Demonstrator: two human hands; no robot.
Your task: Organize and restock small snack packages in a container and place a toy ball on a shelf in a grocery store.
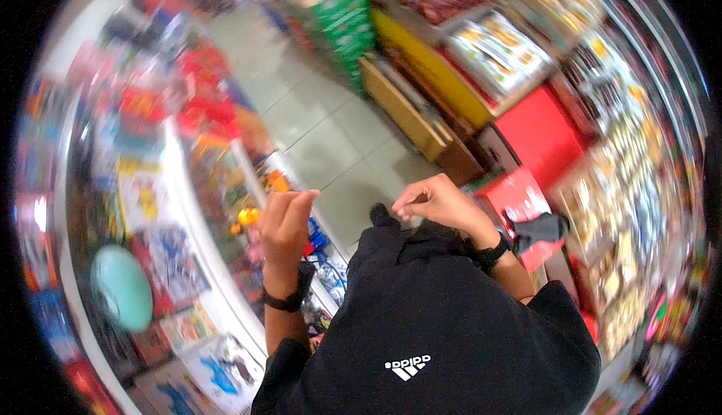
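Observation:
My left hand (286, 217) is raised in front of the glass display case (181, 167) on my left, its fingers curled together. Nothing shows in it, though its palm side is hidden. Over the tiled floor (338, 133), my right hand (439, 203) has its fingers bent in and the fingertips near the thumb. No object is visible in that hand. Both wrists wear black bands. Neither hand appears to touch the goods around it. A black shoe (382, 215) is visible between the hands, just beyond my black shirt (445, 313).
Books or packets with printed pictures (175, 263) and a mint-green oval object (122, 288) are at the left. Red boxes (541, 133), a dark cloth-like item (538, 230) and trays of packaged goods (499, 51) line the right. Stacked green cartons (342, 29) stand ahead beside the aisle.

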